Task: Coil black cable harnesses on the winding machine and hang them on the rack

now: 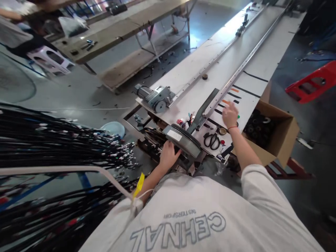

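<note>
Left hand (168,154) on round motor unit (183,140), right hand (230,114) on the white table (220,70).

Left hand curled against the near rim, gripping the disc at the table's 6 o'clock edge; looks heavy, rigid metal, likely best held by the rim with both palms. Right arm stretched toward 1 o'clock, fingers loosely spread, empty, beside small coloured pieces (237,116); scissors (212,140) between the hands.

- Bright light from above; the floor (207,21) shines.
- The edges bend and stretch.
- The cables (52,140) at the left look blurry.
- Shadows are soft.
</note>
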Demonstrator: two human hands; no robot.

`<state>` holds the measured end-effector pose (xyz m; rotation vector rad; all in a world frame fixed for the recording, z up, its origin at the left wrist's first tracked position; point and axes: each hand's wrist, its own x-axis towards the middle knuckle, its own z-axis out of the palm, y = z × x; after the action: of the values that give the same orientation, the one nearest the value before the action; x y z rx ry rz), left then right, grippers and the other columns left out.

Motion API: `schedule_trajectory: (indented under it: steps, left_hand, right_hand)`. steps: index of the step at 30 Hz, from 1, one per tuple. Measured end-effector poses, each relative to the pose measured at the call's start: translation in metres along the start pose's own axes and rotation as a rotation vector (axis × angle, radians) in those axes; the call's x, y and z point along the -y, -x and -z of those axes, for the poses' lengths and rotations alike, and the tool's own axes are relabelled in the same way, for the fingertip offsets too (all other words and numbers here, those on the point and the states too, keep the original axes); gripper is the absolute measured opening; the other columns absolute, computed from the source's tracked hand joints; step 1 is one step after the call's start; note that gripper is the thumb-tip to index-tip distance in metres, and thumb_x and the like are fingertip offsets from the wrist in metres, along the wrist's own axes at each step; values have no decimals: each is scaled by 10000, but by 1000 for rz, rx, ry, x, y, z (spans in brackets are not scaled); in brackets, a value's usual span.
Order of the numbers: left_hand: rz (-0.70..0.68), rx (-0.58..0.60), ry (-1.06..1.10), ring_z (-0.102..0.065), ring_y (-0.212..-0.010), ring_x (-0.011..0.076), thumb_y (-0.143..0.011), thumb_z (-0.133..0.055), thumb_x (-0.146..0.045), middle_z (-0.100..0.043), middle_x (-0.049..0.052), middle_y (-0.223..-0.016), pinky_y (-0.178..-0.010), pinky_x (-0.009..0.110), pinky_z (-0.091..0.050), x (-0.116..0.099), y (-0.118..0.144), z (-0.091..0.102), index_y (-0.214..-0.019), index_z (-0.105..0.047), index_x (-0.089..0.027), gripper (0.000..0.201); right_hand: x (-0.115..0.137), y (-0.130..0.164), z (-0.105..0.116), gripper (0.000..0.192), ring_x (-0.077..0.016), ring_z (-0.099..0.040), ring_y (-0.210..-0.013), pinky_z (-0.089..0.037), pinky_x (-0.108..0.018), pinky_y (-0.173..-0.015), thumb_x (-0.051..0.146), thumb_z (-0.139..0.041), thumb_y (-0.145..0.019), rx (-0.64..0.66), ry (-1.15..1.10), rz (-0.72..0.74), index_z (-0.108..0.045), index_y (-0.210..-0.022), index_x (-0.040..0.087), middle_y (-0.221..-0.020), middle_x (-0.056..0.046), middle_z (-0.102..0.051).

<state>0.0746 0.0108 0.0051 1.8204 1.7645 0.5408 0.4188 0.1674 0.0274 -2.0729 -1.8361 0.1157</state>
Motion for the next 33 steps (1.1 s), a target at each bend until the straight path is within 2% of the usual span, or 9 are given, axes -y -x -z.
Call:
schedule_trajectory:
  steps: [1,3,6,8,14,18,24,28,33]
  left_hand:
    - [31,-10,-71,-461,-1336,365,-863,-584,-464,-535,254,-1372,-1078,497,-409,9,14,7,-1350,-462,-46,653]
    - [172,84,-161,-568,-1228,352,-880,-548,-508,-609,225,-1286,-986,451,-473,29,38,18,-1360,-454,-80,650]
    - [362,324,-241,-678,-1022,322,-918,-480,-506,-719,156,-1054,-836,373,-508,58,64,30,-1190,-583,-153,457]
    - [392,363,-255,-693,-974,295,-929,-465,-461,-732,131,-990,-794,329,-500,72,76,34,-1075,-620,-177,355]
    - [446,293,-194,-689,-792,215,-873,-487,-294,-700,44,-769,-702,268,-485,95,105,40,-838,-621,-209,163]
    - [483,263,-137,-640,-679,204,-846,-471,-340,-630,4,-631,-649,274,-473,104,125,40,-794,-621,-208,207]
    - [538,232,-14,-611,-698,209,-794,-461,-441,-641,-40,-622,-650,283,-481,115,146,41,-764,-637,-256,258]
    - [508,265,-33,-581,-667,190,-813,-428,-483,-594,-37,-581,-626,261,-451,128,155,41,-690,-595,-235,323]
    - [505,332,-58,-578,-667,186,-812,-484,-421,-608,-17,-579,-617,254,-442,149,165,43,-606,-547,-209,302]
  right_hand:
    - [-22,1,-1,542,-317,-251,-1435,-216,-543,-1120,370,-290,-984,24,54,-160,-463,-1431,118,-1498,-182,-414]
    - [-56,2,-6,575,-347,-362,-1370,-236,-581,-1098,421,-344,-969,135,112,-364,-449,-1436,101,-1413,-215,-500]
    - [-76,4,-18,651,-349,-485,-1262,-272,-577,-1084,477,-380,-953,238,123,-426,-397,-1466,77,-1373,-235,-530]
    - [-75,6,-25,720,-359,-465,-1284,-292,-570,-1082,523,-361,-952,223,127,-421,-334,-1500,56,-1431,-251,-469]
    - [-75,6,-23,775,-356,-390,-1362,-267,-582,-1112,585,-341,-956,265,87,-419,-263,-1538,79,-1484,-233,-416]
    - [-76,6,-19,758,-357,-399,-1358,-264,-594,-1110,579,-324,-969,284,34,-454,-251,-1543,88,-1482,-228,-423]
    - [-65,20,-23,761,-352,-397,-1355,-247,-589,-1117,553,-381,-962,231,46,-462,-251,-1535,70,-1454,-253,-441]
    - [-60,14,-16,749,-366,-436,-1316,-268,-602,-1096,548,-428,-950,248,38,-494,-283,-1519,82,-1417,-266,-475]
    - [-55,26,-3,563,-346,-490,-1271,-321,-532,-1082,425,-508,-937,284,-40,-493,-457,-1414,129,-1353,-219,-550]
